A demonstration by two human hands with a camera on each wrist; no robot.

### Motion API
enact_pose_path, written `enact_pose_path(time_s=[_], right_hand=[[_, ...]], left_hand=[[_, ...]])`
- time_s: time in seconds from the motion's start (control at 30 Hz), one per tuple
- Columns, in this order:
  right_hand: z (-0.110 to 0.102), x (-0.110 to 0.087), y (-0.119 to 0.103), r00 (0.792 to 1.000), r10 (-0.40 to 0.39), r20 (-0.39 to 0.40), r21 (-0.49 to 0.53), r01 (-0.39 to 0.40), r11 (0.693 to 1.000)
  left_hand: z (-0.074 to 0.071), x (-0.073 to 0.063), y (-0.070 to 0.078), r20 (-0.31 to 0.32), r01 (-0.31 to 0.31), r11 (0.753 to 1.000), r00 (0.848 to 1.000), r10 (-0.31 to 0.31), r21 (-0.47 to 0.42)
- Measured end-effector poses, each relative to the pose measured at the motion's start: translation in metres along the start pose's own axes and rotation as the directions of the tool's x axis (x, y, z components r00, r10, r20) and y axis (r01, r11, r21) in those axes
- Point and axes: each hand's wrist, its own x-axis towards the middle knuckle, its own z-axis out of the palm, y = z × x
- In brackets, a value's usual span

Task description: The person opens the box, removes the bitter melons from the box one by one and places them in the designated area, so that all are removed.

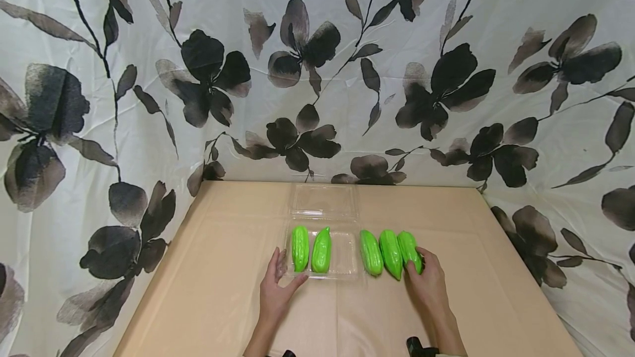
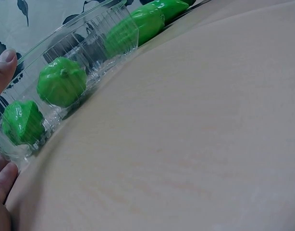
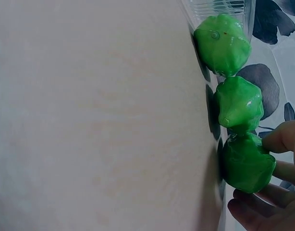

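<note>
A clear plastic container lies with its lid folded back. In its left part sit two bumpy green toy cucumbers, one on the left and another beside it. My left hand holds the container's front left corner, thumb at the front edge and fingers along the left side. Just right of the container, three more lie side by side: a near one, a middle one and the rightmost cucumber. My right hand grips that rightmost one between thumb and fingers.
A beige-covered table bears everything. Its far edge meets a white curtain printed with dark flowers, which also hangs along both sides. The unfolded lid reaches close to that far edge.
</note>
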Motion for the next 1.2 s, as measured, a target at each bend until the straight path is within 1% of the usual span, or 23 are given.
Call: enact_pose_path(time_s=[0.43, 0.53, 0.73, 1.0, 1.2], right_hand=[[-0.003, 0.002, -0.006, 1.000, -0.021, -0.023, 0.012, 0.021, 1.000], [-0.004, 0.003, -0.008, 0.999, -0.031, -0.040, 0.018, 0.031, 0.999], [-0.007, 0.001, -0.017, 0.995, -0.060, -0.079, 0.038, 0.063, 0.997], [-0.009, 0.001, -0.030, 0.990, -0.084, -0.110, 0.069, 0.092, 0.993], [-0.009, 0.001, -0.042, 0.992, -0.087, -0.088, 0.100, 0.096, 0.990]], left_hand=[[0.001, 0.000, -0.002, 0.004, -0.004, 1.000, 1.000, 0.004, 0.008], [0.001, 0.000, -0.001, 0.006, -0.002, 1.000, 1.000, 0.002, 0.007], [0.000, 0.000, -0.001, 0.004, -0.003, 1.000, 1.000, 0.003, 0.003], [0.000, 0.000, 0.000, 0.007, 0.002, 1.000, 1.000, -0.002, -0.001], [0.000, 0.000, 0.000, 0.007, 0.000, 1.000, 1.000, 0.000, 0.001]])
